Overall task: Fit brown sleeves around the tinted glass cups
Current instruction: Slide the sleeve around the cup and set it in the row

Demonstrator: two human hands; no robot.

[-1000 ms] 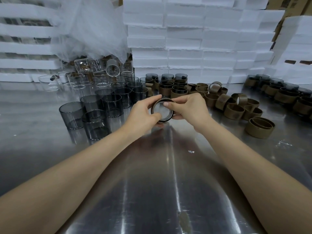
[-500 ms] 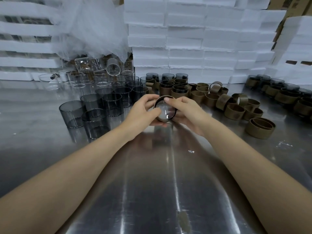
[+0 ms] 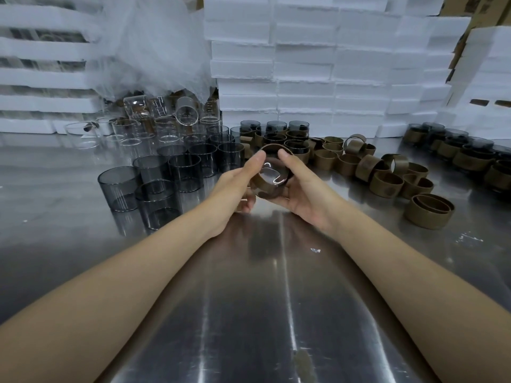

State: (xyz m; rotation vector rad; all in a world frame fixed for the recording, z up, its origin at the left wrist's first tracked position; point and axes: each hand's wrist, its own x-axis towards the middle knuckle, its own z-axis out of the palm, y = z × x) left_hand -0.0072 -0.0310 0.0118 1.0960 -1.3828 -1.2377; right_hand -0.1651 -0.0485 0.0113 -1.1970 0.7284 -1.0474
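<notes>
Head view: L hand [image 3: 235, 186] + R hand [image 3: 304, 194] both grip one tinted glass cup [image 3: 272, 175] held just above the steel table [image 3: 249, 299], mid-frame. The cup is tipped, round end toward cam. Brown sleeve [image 3: 265, 190] is wrapped around its wall. Thumbs are on the upper rim, fingers curled under.

Bare tinted cups [image 3: 121, 186] are grouped to the L, clear glass cups [image 3: 166, 125] behind them. Loose sleeves [image 3: 387, 183] lie to the R, sleeved cups [image 3: 470, 158] far R. White foam blocks [image 3: 304, 64] are stacked at the back.
</notes>
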